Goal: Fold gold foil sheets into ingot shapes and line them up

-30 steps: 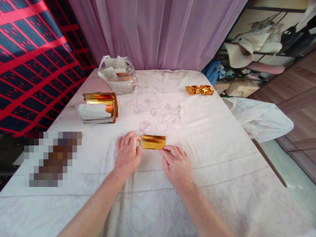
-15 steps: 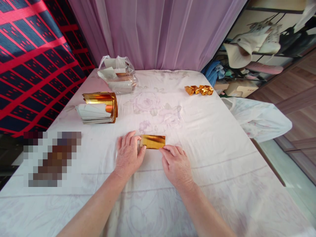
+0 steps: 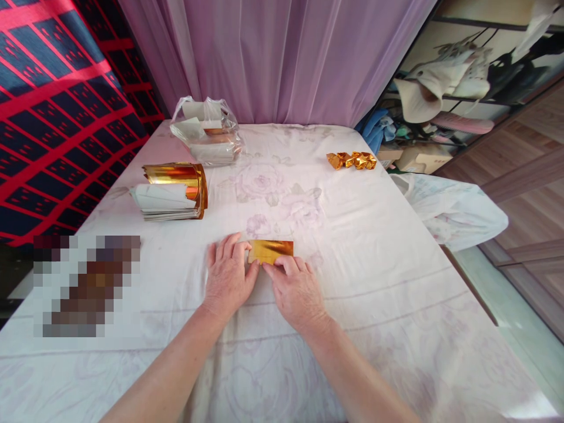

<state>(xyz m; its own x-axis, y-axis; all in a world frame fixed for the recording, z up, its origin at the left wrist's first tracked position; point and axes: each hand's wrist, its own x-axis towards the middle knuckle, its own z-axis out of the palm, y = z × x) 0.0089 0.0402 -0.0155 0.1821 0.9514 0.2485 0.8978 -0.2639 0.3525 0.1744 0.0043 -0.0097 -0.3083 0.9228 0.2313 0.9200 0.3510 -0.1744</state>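
Note:
A small folded sheet of gold foil paper lies flat on the cloth-covered table in front of me. My left hand grips its left end, with the thumb at the near corner and a bent forefinger at the upper left. Along the near edge, my right hand pinches the foil, its thumb and fingertips close to my left thumb. The right end of the sheet sticks out beyond my right fingers. My fingers cover parts of the left and near edges.
Back left stand a fanned stack of gold foil sheets and a clear plastic bag of paper. Several folded gold foil pieces sit at the back right. A pixelated patch hides something at left. Shelves stand beyond the table's right side.
My right hand has slid left along the near edge, from the right corner to beside my left thumb. The left hand and foil stay nearly in place. The view has shifted slightly.

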